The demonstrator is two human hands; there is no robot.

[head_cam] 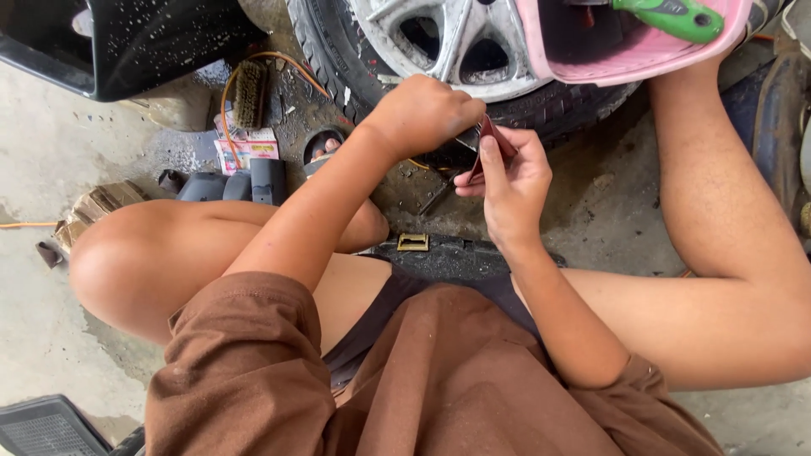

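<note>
I squat over a car wheel (pixel 448 42) lying flat on the concrete, silver rim up, black tyre (pixel 557 105) around it. My left hand (pixel 422 114) is fisted just above the tyre's near edge, gripping something dark that is mostly hidden. My right hand (pixel 511 181) pinches a small dark red patch-like piece (pixel 494 139) upright between thumb and fingers. The two hands touch at that piece. A pink plastic basket (pixel 642 55) with a green-handled tool (pixel 676 17) rests on the rim.
A wire brush (pixel 251 91) with an orange cord lies left of the tyre, beside a small printed packet (pixel 247 150). A black tub (pixel 127 42) stands at top left. A brass buckle (pixel 413 242) sits on black rubber near my knees. My bare knees flank the spot.
</note>
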